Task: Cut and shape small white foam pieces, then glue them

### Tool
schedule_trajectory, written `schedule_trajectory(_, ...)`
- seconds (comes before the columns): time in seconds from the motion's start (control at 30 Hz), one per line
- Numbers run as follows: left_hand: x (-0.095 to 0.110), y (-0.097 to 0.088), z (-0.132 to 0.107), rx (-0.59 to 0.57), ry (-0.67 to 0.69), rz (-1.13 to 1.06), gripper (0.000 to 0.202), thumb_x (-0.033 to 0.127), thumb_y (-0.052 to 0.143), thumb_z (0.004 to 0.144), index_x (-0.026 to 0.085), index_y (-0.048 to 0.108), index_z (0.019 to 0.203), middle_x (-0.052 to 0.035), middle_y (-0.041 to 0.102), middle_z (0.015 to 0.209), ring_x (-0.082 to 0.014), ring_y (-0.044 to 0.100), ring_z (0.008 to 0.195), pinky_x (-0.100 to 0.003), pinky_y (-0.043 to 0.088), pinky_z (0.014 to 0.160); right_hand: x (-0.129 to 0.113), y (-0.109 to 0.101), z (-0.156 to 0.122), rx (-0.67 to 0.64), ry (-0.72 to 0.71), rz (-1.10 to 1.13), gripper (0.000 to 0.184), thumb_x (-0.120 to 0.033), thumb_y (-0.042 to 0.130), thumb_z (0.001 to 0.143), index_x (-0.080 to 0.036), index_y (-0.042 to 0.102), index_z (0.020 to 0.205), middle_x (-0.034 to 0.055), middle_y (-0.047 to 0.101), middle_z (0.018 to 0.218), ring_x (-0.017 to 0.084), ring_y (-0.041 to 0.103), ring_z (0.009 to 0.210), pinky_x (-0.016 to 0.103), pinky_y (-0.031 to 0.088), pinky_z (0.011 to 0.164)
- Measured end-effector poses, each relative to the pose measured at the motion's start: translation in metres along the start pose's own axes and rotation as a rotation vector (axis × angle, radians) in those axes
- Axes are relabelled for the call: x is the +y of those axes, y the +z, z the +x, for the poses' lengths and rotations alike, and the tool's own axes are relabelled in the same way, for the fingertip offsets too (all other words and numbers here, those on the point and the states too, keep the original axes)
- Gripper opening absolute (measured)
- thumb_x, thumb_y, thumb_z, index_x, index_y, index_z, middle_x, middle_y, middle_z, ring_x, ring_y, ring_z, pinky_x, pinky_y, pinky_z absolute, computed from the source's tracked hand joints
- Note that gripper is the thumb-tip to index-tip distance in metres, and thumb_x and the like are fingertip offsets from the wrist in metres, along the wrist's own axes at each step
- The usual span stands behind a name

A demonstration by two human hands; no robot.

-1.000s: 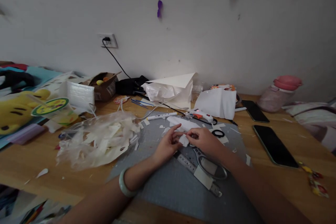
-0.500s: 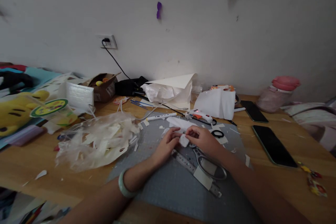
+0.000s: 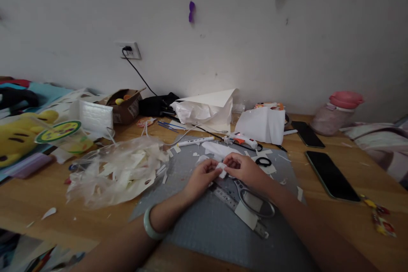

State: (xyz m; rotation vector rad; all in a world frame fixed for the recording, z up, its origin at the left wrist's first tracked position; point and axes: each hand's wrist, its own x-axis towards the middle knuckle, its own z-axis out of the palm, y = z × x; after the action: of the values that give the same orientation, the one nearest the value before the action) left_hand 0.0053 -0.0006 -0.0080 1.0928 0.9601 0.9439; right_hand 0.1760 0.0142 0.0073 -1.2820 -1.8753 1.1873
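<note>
Between my two hands is a small white piece (image 3: pixel 222 170), paper or foam, its exact kind too small to make out. My left hand (image 3: pixel 203 177) pinches its left side with thumb and fingers. On the other side, the fingertips of my right hand (image 3: pixel 244 170) close on it. Under the hands, a metal ruler (image 3: pixel 226 197) lies slanted on the grey cutting mat (image 3: pixel 197 229). Grey-handled scissors (image 3: pixel 255 204) rest partly across it, near my right wrist. Just beyond the hands lies a white sheet (image 3: pixel 219 149).
A clear plastic bag of paper scraps (image 3: pixel 117 170) spreads out at left. Behind the mat lie a glue gun (image 3: pixel 244 139) and a white pen-like stick (image 3: pixel 195 141). Two phones, one nearer (image 3: pixel 331 175), and a pink-lidded bottle (image 3: pixel 334 114) are at right. Paper scraps litter the mat.
My left fingers have come in from being spread and now grip the white piece beside the right hand. The piece has tilted and risen slightly. Other things stay put.
</note>
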Motion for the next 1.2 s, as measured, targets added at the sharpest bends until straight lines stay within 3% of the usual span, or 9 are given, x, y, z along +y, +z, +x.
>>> schedule_trajectory(0.17, -0.001, -0.001, 0.0, -0.011, -0.034, 0.015, 0.036, 0.042, 0.076, 0.059, 0.017, 0.055, 0.075, 0.0035, 0.058, 0.063, -0.0117, 0.056, 0.054, -0.023, 0.039, 0.055, -0.007, -0.001, 0.0, 0.033, 0.051, 0.01, 0.008, -0.019, 0.062, 0.073, -0.017, 0.058, 0.08, -0.0007, 0.06, 0.07, 0.013, 0.056, 0.068, 0.025, 0.043, 0.065)
schedule_trajectory(0.37, 0.002, -0.001, -0.003, -0.001, -0.003, 0.025, 0.041, 0.044, 0.072, 0.065, 0.02, 0.049, 0.088, 0.0072, 0.055, 0.057, -0.0134, 0.059, 0.052, -0.022, 0.039, 0.052, -0.008, -0.002, -0.001, 0.029, 0.026, -0.027, 0.006, -0.02, 0.062, 0.074, -0.017, 0.059, 0.078, -0.0011, 0.061, 0.069, 0.013, 0.056, 0.066, 0.025, 0.042, 0.063)
schedule_trajectory(0.63, 0.004, 0.0, -0.005, 0.014, 0.008, 0.037, 0.04, 0.048, 0.07, 0.065, 0.019, 0.051, 0.084, 0.0058, 0.058, 0.059, -0.0129, 0.06, 0.053, -0.021, 0.036, 0.049, -0.01, -0.002, -0.003, 0.021, -0.022, -0.066, 0.003, -0.02, 0.061, 0.076, -0.017, 0.061, 0.076, -0.0007, 0.063, 0.068, 0.013, 0.056, 0.065, 0.025, 0.041, 0.061)
schedule_trajectory(1.0, 0.005, 0.0, -0.004, 0.0, 0.044, 0.042, 0.036, 0.048, 0.072, 0.063, 0.017, 0.058, 0.076, 0.0024, 0.06, 0.066, -0.0118, 0.057, 0.054, -0.024, 0.045, 0.052, -0.006, 0.0, -0.003, 0.015, -0.051, -0.068, 0.01, -0.023, 0.062, 0.077, -0.018, 0.063, 0.086, 0.0012, 0.066, 0.074, 0.014, 0.059, 0.07, 0.026, 0.045, 0.066)
schedule_trajectory(1.2, 0.005, -0.001, -0.004, -0.021, 0.042, 0.04, 0.033, 0.046, 0.072, 0.064, 0.017, 0.06, 0.074, 0.0026, 0.059, 0.065, -0.0102, 0.053, 0.053, -0.023, 0.044, 0.052, -0.013, -0.001, -0.006, 0.028, -0.147, -0.241, 0.011, -0.026, 0.059, 0.081, -0.019, 0.066, 0.087, 0.0011, 0.066, 0.075, 0.013, 0.056, 0.064, 0.025, 0.042, 0.061)
